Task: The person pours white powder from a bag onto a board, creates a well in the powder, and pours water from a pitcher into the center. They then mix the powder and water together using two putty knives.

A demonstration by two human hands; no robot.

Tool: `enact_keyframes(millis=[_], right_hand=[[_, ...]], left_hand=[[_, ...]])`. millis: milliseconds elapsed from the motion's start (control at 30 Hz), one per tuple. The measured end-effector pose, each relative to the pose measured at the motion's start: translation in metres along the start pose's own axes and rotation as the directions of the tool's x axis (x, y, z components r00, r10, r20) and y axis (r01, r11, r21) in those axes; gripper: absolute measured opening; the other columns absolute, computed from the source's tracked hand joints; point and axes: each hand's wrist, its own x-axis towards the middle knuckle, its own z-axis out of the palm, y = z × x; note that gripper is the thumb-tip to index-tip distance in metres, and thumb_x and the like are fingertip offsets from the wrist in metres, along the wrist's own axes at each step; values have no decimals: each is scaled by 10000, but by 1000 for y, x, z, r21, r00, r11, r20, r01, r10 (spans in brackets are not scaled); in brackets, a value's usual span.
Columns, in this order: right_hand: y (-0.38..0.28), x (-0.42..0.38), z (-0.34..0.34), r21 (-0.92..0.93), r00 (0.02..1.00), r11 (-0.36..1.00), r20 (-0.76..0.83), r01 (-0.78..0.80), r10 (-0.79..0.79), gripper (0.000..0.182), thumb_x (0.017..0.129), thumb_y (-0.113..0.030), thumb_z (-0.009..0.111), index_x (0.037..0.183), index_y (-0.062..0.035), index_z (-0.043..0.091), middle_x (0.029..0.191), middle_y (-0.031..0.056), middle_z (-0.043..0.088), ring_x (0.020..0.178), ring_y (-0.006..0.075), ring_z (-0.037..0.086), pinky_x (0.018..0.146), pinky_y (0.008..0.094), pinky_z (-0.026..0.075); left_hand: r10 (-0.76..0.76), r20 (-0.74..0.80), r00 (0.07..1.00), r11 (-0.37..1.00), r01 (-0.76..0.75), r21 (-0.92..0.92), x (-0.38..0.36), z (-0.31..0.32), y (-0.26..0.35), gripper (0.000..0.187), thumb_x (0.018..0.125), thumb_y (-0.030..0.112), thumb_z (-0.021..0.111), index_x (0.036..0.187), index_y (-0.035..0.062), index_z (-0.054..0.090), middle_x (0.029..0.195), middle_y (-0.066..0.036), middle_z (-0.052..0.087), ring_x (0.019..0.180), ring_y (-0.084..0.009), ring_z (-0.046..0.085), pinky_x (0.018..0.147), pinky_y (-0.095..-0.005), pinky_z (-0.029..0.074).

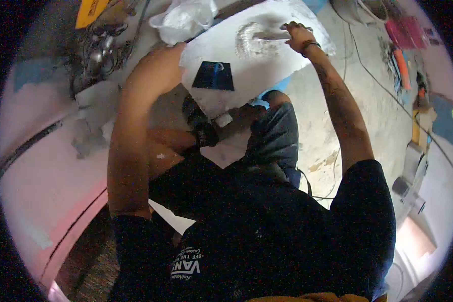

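A large white panel (pixel 251 65) lies in front of my knees, with a wet-looking grey smear (pixel 256 43) on its upper part. My right hand (pixel 301 39) is over the panel, just right of the smear, its fingers bent toward a thin, stick-like shape I cannot make out. At the panel's left edge is my left hand (pixel 170 65), blurred, its fingers hidden from view. A dark blue, trapezoid-shaped flat piece (pixel 214 76) rests on the panel between my hands. Beyond my left hand sits a crumpled white plastic bag (pixel 183 22).
Cables (pixel 370 70) run along the dusty floor on the right. A pink container (pixel 407 32) and an orange-red tool (pixel 401 68) stand at the upper right. Cluttered metal parts (pixel 103 48) lie at the upper left. A small white block (pixel 223 120) is near my foot.
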Motion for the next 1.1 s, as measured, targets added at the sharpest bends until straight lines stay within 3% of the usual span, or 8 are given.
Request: enact_keyframes(millis=[200,367,667,767,833,867,1000,1100], right_hand=[[-4,-10,25,140,971,973,-124,-185,203,215,742,-141,524,951,-116,568,980,107,554,961,280,514,799,424,439],[7,21,49,447,920,887,-286,-120,269,218,712,-180,585,920,-128,618,974,123,567,931,302,529,795,382,448],[-4,-34,23,593,832,804,-420,-50,362,455,634,-150,651,1071,-110,533,1124,151,487,1034,312,459,885,355,382],[25,-99,78,685,403,681,-564,-258,720,488,666,-260,681,1082,-74,504,1137,134,473,1110,315,388,925,434,322],[102,-217,194,2,392,444,-465,-896,794,527,768,-457,481,1119,-63,504,1202,131,450,1162,324,340,966,509,198],[166,-285,284,-424,394,243,-316,-872,863,593,803,-540,366,1141,-72,502,1234,128,436,1182,328,323,978,542,139],[189,-448,204,94,-567,-563,-244,-821,787,726,810,-599,278,1118,28,474,1205,206,435,1131,377,372,880,537,291],[195,-477,162,572,-628,-632,244,-522,739,658,819,-584,269,1172,-50,421,1213,186,436,1132,338,384,860,573,277]], left_hand=[[154,-57,986,988,-152,29,25,31,19,441,753,159,548,1160,36,430,1080,-200,516,1020,-346,482,863,-416,390],[570,-202,796,812,-584,-10,101,84,49,435,736,150,568,1136,32,444,1052,-200,526,997,-346,498,841,-412,406],[299,-154,942,953,-287,99,222,101,164,324,739,273,566,942,21,577,924,-188,594,882,-340,570,745,-416,457],[263,-106,959,948,-236,215,249,113,157,256,749,248,541,897,51,611,915,-172,601,877,-332,575,741,-409,460],[297,-187,936,950,-269,160,246,102,136,208,762,202,493,851,69,626,892,-164,607,833,-326,590,713,-409,468],[260,-229,938,960,-226,165,258,110,124,200,751,188,483,793,58,629,848,-171,612,782,-326,599,688,-424,470],[17,-343,939,993,-54,-101,266,123,92,193,720,165,548,864,57,618,874,-181,602,811,-331,585,705,-406,465],[-172,-393,904,909,-8,-416,251,114,88,229,732,248,577,878,75,617,892,-185,596,848,-322,572,718,-418,457]])
